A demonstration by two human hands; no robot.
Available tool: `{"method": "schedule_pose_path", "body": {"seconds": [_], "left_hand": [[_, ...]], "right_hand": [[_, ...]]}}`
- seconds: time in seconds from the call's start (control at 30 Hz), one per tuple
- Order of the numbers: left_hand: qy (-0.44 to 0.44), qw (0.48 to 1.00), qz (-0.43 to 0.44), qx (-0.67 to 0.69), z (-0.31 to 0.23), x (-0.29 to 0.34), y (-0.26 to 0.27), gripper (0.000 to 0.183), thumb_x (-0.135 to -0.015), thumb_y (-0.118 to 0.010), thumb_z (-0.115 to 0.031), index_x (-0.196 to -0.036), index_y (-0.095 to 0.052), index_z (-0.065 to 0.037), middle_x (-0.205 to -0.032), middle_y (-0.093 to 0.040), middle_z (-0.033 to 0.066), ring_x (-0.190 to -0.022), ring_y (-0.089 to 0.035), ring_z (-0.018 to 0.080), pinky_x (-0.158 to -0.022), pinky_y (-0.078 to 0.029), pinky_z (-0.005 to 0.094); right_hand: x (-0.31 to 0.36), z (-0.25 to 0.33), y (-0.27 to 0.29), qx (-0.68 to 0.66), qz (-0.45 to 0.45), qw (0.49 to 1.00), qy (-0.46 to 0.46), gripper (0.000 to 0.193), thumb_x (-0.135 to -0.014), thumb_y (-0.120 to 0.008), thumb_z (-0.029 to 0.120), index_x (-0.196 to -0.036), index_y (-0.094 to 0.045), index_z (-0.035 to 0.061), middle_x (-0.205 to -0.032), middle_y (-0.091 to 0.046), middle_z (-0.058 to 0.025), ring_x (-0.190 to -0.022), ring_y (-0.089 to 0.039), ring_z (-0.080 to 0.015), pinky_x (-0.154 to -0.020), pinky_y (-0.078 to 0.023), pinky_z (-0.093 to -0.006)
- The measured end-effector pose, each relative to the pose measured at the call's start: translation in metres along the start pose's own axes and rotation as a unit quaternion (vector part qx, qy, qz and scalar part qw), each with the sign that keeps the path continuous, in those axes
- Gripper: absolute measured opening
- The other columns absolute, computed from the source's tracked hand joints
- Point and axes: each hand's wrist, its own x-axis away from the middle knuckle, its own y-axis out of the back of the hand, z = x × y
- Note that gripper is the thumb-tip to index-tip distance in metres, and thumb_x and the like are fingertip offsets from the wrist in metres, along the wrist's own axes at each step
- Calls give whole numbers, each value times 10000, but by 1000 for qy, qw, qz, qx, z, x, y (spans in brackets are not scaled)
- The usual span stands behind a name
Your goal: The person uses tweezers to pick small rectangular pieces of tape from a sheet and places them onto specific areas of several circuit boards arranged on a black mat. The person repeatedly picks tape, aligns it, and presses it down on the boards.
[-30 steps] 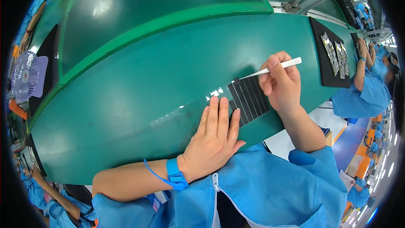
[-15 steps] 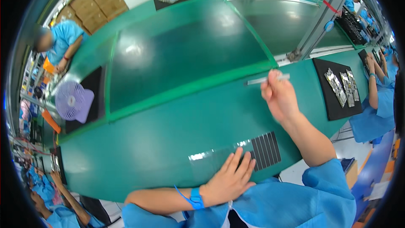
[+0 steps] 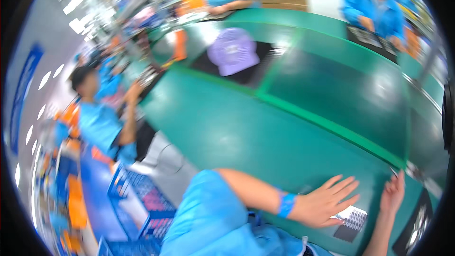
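Dark sheet [image 3: 350,230] beside left fingers [image 3: 347,202]

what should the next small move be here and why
Probably bring the right hand and its tweezers over the dark-patterned sheet: they are off to its right, while the left hand is spread at its edge.

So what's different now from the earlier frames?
The view has swung left, bringing the purple fan closer to the middle. Since the first frame, the right hand has moved away from the black-strip sheet, and the left hand has spread its fingers. Unchanged: the right hand holds the tweezers, blurred now; the sheet lies on the green bench.
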Motion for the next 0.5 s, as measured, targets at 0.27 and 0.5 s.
{"method": "schedule_pose_path", "body": {"seconds": [0.27, 0.5], "left_hand": [[-82, 992, 51, 80, 40, 0, -30, 707, -775, -663, -401, -1269, -457, 61, -1378, -341, 301, -1338, -276, 418, -1070, -228, 574], [-203, 977, 66, -14, 26, 20, -65, 740, -805, -594, -531, -1273, -477, 30, -1396, -370, 256, -1350, -285, 386, -1048, -210, 625]], "right_hand": [[-11, -3, 5, 83, 3, 996, 18, 176, -966, -548, 215, -953, -571, 41, -745, -542, -9, -492, -355, -13, -429, -288, -179], [-18, 0, 6, 94, -2, 995, 24, 178, -963, -553, 226, -950, -570, 49, -720, -527, 2, -487, -352, -13, -429, -276, -177]]}}
